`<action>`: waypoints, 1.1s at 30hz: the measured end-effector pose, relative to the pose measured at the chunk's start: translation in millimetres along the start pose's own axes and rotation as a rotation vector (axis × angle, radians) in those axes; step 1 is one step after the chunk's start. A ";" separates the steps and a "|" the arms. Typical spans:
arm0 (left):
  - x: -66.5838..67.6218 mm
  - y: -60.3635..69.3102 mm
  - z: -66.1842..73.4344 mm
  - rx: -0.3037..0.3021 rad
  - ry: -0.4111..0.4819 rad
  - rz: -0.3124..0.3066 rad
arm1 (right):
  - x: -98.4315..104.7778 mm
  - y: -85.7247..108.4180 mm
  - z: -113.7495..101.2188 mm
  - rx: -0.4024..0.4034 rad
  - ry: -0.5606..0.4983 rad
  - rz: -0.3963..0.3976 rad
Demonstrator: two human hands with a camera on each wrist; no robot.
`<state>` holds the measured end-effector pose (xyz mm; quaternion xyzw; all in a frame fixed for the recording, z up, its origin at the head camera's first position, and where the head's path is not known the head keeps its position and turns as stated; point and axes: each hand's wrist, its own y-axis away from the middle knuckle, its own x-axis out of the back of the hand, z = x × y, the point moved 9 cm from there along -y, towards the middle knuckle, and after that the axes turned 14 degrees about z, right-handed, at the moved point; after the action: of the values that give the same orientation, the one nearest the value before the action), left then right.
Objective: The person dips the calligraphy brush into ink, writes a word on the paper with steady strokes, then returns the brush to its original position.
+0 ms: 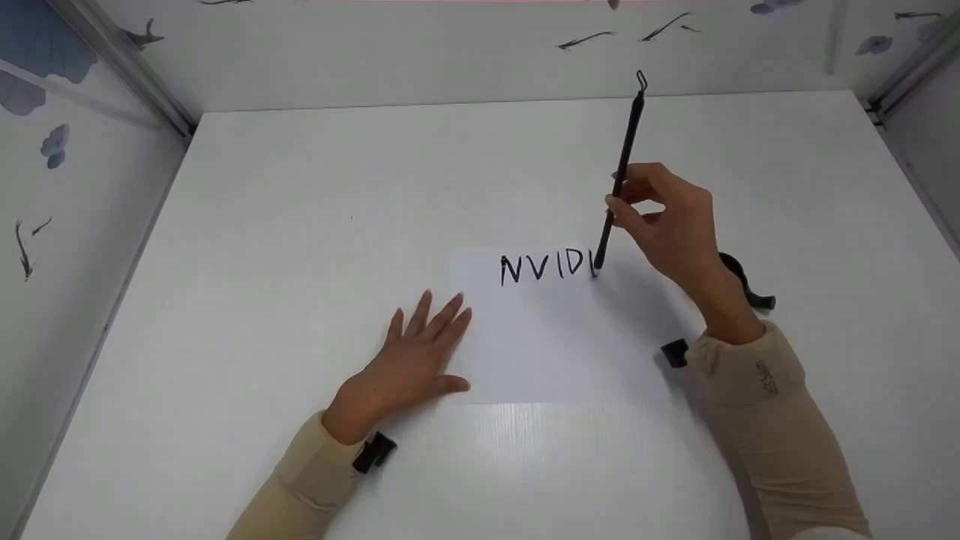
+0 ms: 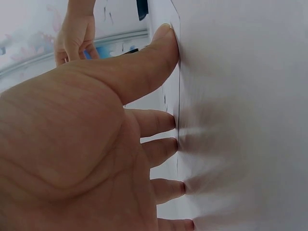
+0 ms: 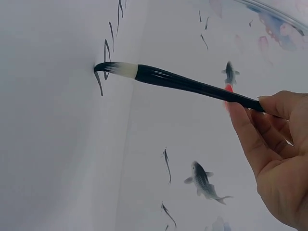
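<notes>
My right hand (image 1: 673,217) pinches a black-handled writing brush (image 1: 628,142) between thumb and fingers, its hanging loop upward. In the right wrist view, the dark, wet tip of the pale brush hair (image 3: 124,70) touches the paper at one end of a slanted stroke (image 3: 99,84). On the white sheet of paper (image 1: 540,345), black letters (image 1: 536,268) read NVID, with that stroke after them. My left hand (image 1: 405,369) lies with fingers straight and spread at the sheet's left edge. In the left wrist view, the thumb (image 2: 154,57) and fingertips touch down along that edge.
The sheet lies on a white table (image 1: 300,187). White panels (image 1: 420,52) printed with fish and flowers rise behind and at the sides. Black wrist-camera pieces (image 1: 373,452) sit at both cuffs. The right forearm casts a shadow over the paper's right side.
</notes>
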<state>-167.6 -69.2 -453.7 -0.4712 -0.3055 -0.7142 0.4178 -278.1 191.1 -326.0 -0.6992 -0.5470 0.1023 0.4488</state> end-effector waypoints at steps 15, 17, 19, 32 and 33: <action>1.6 1.1 0.0 -0.015 -0.005 -0.002 | 26.1 -8.4 9.1 0.019 0.019 0.194; 2.0 1.2 0.3 -0.015 -0.010 -0.004 | 26.9 -8.2 12.3 0.010 0.025 0.207; 2.1 1.2 0.3 -0.014 -0.012 -0.007 | 27.9 -8.2 14.2 0.002 0.027 0.216; -0.8 0.2 -1.1 -0.008 -0.024 -0.011 | 28.6 -7.4 16.8 0.020 0.019 0.212; -0.7 0.1 -1.0 -0.008 -0.022 -0.009 | 28.8 -7.4 16.9 0.021 0.018 0.215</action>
<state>-167.8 -69.9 -454.7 -0.4794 -0.3095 -0.7120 0.4093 -282.8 224.5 -320.3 -0.7499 -0.4637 0.1495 0.4474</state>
